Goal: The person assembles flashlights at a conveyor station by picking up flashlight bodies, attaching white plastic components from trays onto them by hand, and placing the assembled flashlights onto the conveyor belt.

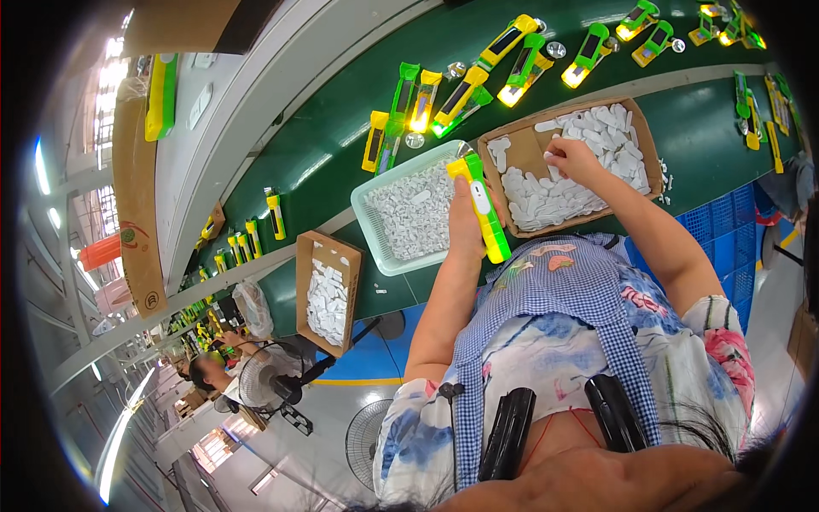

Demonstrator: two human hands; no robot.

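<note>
My left hand [465,224] is wrapped round a yellow and green flashlight [489,224], held upright in front of my apron with a white oval plate on its face. To the right, my right hand [573,160] reaches over a shallow cardboard box [653,158] heaped with flat white plastic pieces [533,198]. Its fingers are pinched together at a white plastic piece, mostly hidden by the fingertips. Beside my left hand stands a pale green plastic basket [365,213], full of small white parts [409,226].
Another cardboard box [303,282] with white pieces sits at the left table edge. Lit flashlights [424,101] lie along the green table [333,136]. Blue crates [725,230] stand at right. A fan [260,380] and a seated person [223,375] are at lower left.
</note>
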